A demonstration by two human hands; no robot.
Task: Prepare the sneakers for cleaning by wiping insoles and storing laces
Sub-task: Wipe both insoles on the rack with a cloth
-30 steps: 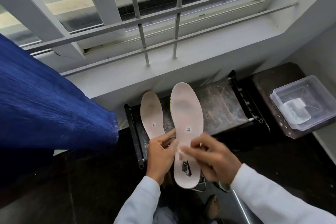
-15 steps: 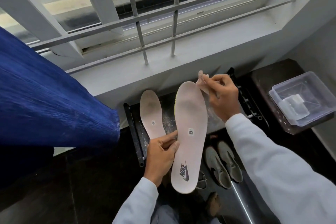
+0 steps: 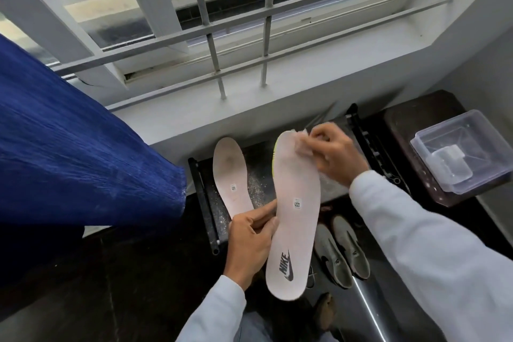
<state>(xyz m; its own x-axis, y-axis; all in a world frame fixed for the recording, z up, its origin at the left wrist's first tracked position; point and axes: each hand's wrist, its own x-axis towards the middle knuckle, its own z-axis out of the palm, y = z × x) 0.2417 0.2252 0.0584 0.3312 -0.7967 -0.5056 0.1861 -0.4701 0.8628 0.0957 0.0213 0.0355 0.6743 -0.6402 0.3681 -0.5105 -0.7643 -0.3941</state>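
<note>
My left hand (image 3: 251,239) grips a pale pink insole (image 3: 295,211) by its left edge, heel end towards me, a dark logo on the heel. My right hand (image 3: 334,153) presses a small pale wipe (image 3: 301,144) onto the toe end of that insole. A second, dirtier insole (image 3: 231,175) lies flat on the dark rack top (image 3: 258,175) below the window sill. Two grey sneakers (image 3: 342,250) stand on the floor under my right forearm.
A clear plastic tub (image 3: 466,153) with a small lid inside sits on a dark stand at the right. A blue curtain (image 3: 69,153) hangs at the left. White window bars (image 3: 213,44) and the sill are behind the rack.
My right hand went from the insole's heel area up to its toe end and now rubs the wipe there. The left hand keeps its grip and the insole has tilted slightly.
</note>
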